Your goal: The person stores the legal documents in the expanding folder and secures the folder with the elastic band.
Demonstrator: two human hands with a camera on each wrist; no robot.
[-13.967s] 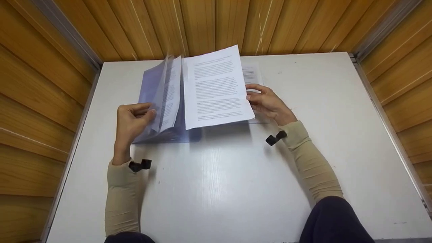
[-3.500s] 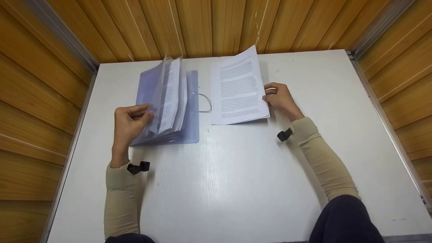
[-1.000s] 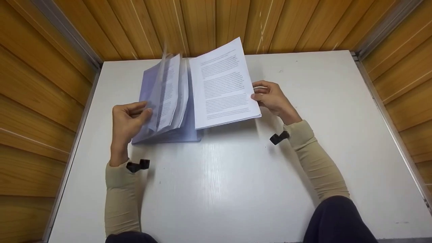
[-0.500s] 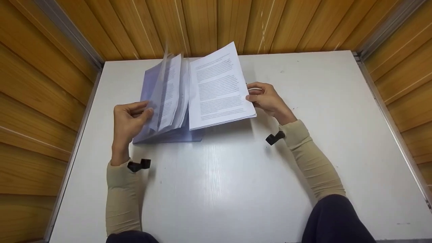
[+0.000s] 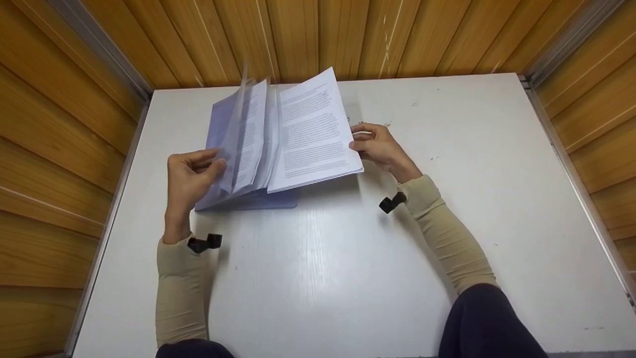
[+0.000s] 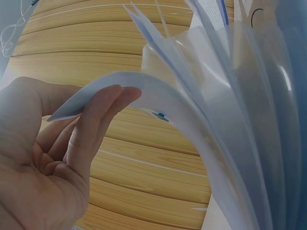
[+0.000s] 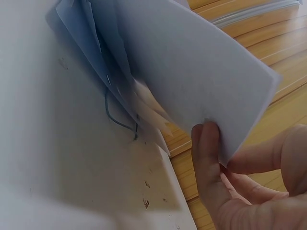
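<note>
A translucent blue-violet folder [image 5: 283, 200] with clear inner pockets lies opened on the table, left of centre. My left hand [image 5: 191, 179] pinches a clear pocket sheet [image 6: 165, 96] between thumb and fingers, bending it in the left wrist view. Several pockets [image 6: 259, 120] fan out beside it, some with printed pages inside. My right hand [image 5: 385, 149] pinches the right edge of a thin stack of printed paper [image 5: 313, 134]. That stack is tilted over the folder, its left edge right at the fanned pockets. In the right wrist view, the stack's underside [image 7: 192, 67] is plain white.
A dark elastic loop [image 7: 117, 120] hangs from the folder's edge. The white table [image 5: 308, 278] ends at a wood-panelled wall [image 5: 338, 40] behind the folder, with more panels at both sides. Dark camera mounts [image 5: 392, 203] sit at the wrists.
Over the last second my right hand has carried the paper stack left, closer to the pockets; earlier it was right of the folder. The left hand keeps its pinch, almost still.
</note>
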